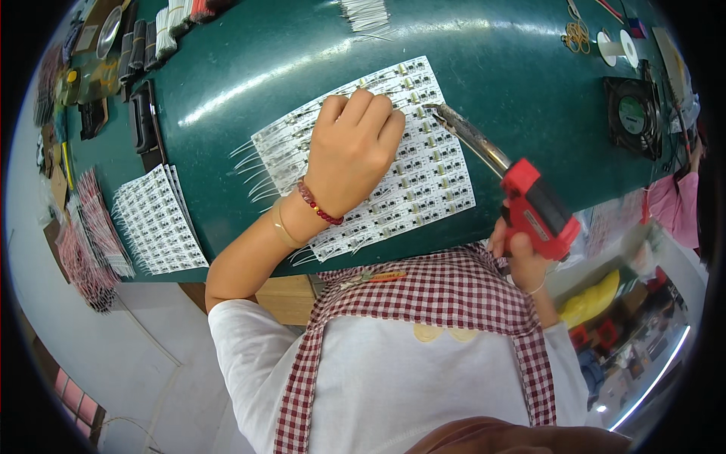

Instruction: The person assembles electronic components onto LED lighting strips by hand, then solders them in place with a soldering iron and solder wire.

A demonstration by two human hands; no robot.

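My left hand [354, 147] is closed, knuckles up, over a white sheet of small circuit boards [446, 178] with rows of dark parts. Its fingertips are tucked out of sight against the sheet, so what they pinch is hidden. Thin white wires [261, 184] stick out past the sheet's left edge. In my right hand [523, 259] is a red and black soldering gun [533, 204], held by its grip. The gun's metal barrel slants up and left, and its tip is at the sheet's upper right part, just right of my left fingers.
More circuit board sheets [160, 223] lie at the left table edge, beside bundles of red and white wires [89, 246]. A bundle of white wires [366, 15] lies at the far side. A black fan [632, 117] and a white spool [618, 49] stand on the right.
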